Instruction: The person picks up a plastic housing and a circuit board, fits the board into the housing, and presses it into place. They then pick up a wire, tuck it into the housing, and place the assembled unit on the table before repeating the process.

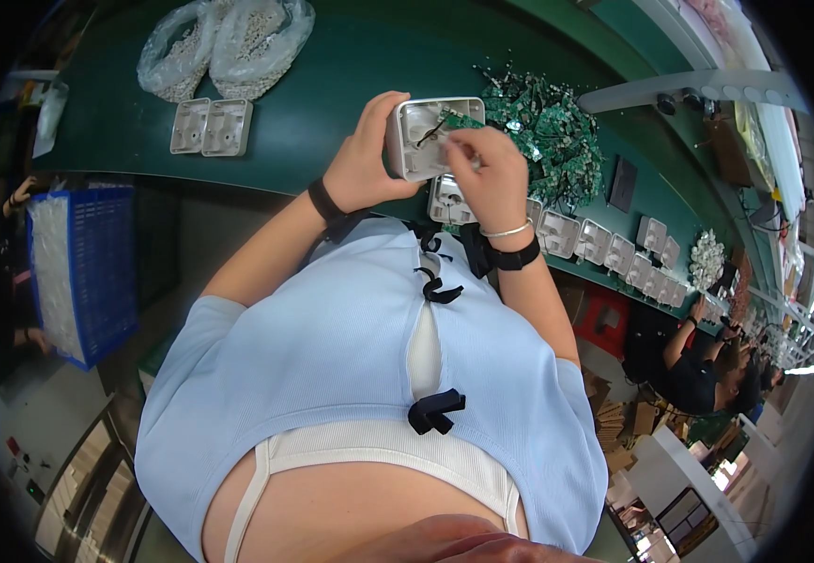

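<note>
My left hand (367,161) grips a white square plastic housing (411,158) by its left side, its open face turned up. My right hand (490,176) is over the housing's right part, thumb and fingers pinched on a small green circuit board (463,120). Dark wires (429,137) run from beside the board into the housing. The fingertips partly cover the inside. Just below the held housing, partly behind my right hand, lies another white housing (445,201).
A large heap of green circuit boards (548,131) lies right of my hands on the green table (332,113). More white housings (595,241) line the edge at right. Two housings (210,129) and bags of small pale parts (261,52) are at left. Co-workers (707,371) sit farther right.
</note>
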`<control>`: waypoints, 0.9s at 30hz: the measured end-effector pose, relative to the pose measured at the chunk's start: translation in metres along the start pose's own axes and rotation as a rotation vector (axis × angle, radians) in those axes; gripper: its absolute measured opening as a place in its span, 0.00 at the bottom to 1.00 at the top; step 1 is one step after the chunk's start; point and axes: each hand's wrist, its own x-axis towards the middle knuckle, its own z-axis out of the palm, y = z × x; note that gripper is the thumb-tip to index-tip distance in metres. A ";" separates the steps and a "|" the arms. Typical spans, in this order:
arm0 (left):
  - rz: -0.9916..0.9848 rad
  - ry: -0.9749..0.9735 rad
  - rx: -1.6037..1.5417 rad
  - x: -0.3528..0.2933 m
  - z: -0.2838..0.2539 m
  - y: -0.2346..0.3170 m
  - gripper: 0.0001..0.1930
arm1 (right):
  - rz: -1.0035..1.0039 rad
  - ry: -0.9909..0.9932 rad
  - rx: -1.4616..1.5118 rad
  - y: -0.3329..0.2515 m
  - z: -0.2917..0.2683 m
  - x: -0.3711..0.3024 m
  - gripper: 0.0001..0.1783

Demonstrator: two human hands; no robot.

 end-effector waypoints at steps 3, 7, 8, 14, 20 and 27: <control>0.016 -0.054 0.062 0.001 -0.008 0.004 0.53 | -0.094 0.066 -0.193 -0.008 -0.012 0.015 0.07; 0.055 -0.074 0.069 0.003 -0.012 0.007 0.52 | -0.175 0.048 -0.363 0.000 -0.009 0.024 0.07; 0.054 -0.073 0.071 0.003 -0.014 0.007 0.52 | -0.196 0.018 -0.396 0.002 -0.008 0.025 0.07; 0.003 -0.079 0.058 0.001 -0.019 0.002 0.52 | -0.008 -0.048 -0.158 0.002 -0.014 0.024 0.06; -0.113 -0.019 -0.089 -0.002 -0.018 -0.003 0.51 | 0.607 -0.229 0.635 0.014 -0.014 0.017 0.07; -0.015 -0.044 0.034 -0.003 -0.014 -0.008 0.53 | 0.325 -0.148 0.671 0.012 0.006 0.008 0.11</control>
